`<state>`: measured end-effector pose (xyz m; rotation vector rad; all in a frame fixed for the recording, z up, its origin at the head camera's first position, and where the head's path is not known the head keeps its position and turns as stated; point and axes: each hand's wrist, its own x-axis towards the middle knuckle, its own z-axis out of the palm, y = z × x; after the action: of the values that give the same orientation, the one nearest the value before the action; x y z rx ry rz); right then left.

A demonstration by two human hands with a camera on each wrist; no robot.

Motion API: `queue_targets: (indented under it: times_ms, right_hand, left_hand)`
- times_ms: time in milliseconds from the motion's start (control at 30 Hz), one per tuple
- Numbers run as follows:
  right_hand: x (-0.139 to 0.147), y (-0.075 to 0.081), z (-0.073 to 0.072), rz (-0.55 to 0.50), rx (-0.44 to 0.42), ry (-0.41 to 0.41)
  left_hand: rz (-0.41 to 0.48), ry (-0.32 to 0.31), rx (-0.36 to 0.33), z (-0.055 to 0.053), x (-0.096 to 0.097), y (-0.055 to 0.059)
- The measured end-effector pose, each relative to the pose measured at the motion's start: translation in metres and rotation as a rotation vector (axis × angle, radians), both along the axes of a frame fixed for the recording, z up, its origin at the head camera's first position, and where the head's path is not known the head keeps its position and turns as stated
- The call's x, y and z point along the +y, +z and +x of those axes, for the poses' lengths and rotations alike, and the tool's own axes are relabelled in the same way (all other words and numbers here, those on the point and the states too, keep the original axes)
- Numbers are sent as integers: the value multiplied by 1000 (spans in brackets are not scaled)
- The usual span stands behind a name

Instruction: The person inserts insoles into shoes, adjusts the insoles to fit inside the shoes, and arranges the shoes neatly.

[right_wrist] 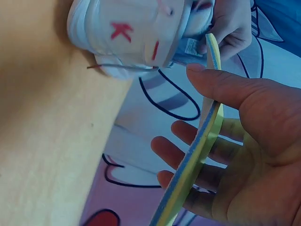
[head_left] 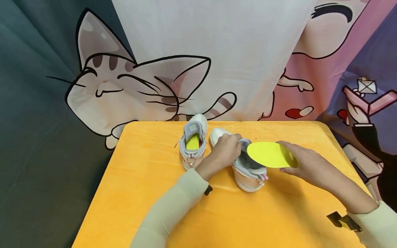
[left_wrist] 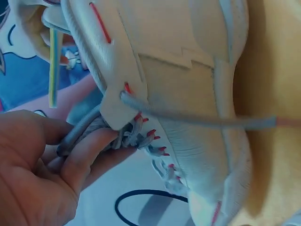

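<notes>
A pale sneaker with peach heel (head_left: 248, 179) stands on the yellow table, toe pointing away. My left hand (head_left: 225, 151) pinches its grey tongue (left_wrist: 87, 129) between thumb and fingers, holding the opening wide. Over that opening, toe end towards it, hangs a yellow insole (head_left: 270, 154). My right hand (head_left: 307, 163) grips the insole's heel end, thumb on one face and fingers on the other. In the right wrist view the insole (right_wrist: 188, 165) shows a blue layer along its edge. Its front tip is close to the shoe's tongue; whether they touch, I cannot tell.
A matching sneaker (head_left: 193, 160) stands to the left, with a yellow insole (head_left: 193, 142) inside it. A loose lace (left_wrist: 197, 120) sticks out from the held shoe's side. Behind the table (head_left: 142, 165) hangs a cloth printed with a cartoon cat (head_left: 124, 93).
</notes>
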<state>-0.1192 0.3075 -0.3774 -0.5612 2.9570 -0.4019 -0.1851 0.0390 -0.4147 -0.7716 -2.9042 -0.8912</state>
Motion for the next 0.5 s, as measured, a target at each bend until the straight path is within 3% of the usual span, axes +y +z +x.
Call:
queue_targets:
  times_ms: [200,500]
  right_hand:
    - [8,14,-3,69,70,-3]
    - [12,18,-5,149,20,6]
  left_hand:
    - [14,66,-26,3,6,1]
    - [6,95,-83,-1,6,-7]
